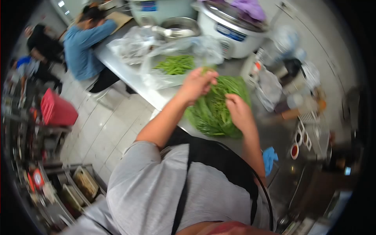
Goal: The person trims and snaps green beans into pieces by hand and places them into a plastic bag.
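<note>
The left hand [199, 85] pinches a blurred green piece [206, 70], while the right hand [239, 112], its grip indistinct, lies over bagged greens [211, 113] on the desk [167, 94].

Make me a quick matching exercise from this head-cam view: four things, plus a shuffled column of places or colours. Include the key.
Things
1. Right hand
2. Slender green pieces
3. Bundle on top of the white cooker
4. Bin on the far left

Places or colours
A. Pinkish red
B. At the leafy greens
C. Purple
D. Amid clear plastic

Pairs: 1-B, 2-D, 3-C, 4-A
</note>
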Tool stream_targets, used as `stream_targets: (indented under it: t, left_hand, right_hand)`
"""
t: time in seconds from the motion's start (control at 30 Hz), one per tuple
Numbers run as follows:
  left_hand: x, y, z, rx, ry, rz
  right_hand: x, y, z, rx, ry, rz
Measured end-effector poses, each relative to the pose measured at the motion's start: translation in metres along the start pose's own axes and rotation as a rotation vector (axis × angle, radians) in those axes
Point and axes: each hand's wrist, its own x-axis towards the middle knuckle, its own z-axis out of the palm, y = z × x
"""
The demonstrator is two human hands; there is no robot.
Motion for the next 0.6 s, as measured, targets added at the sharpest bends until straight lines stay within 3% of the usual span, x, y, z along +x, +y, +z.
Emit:
stream_targets:
  t: [0.1, 0.4, 0.5, 0.6]
  left_hand:
    - [0.001, -0.002, 0.003, -0.176, -0.041, 0.025]
    - [-0.004, -0.016, 0.022, -0.087, -0.173, 0.082]
    - [-0.007, -0.014, 0.026, -0.131, -0.175, 0.071]
    - [-0.002, -0.020, 0.025, -0.153, -0.204, 0.142]
  right_hand:
    - [0.002, 0.000, 0.012, 0.205, 0.009, 0.023]
    - [0.001, -0.002, 0.011, 0.060, 0.015, -0.105]
    - [-0.003, 0.004, 0.014, 0.651, -0.011, -0.088]
    - [-0.004, -0.004, 0.011, 0.896, 0.087, -0.119]
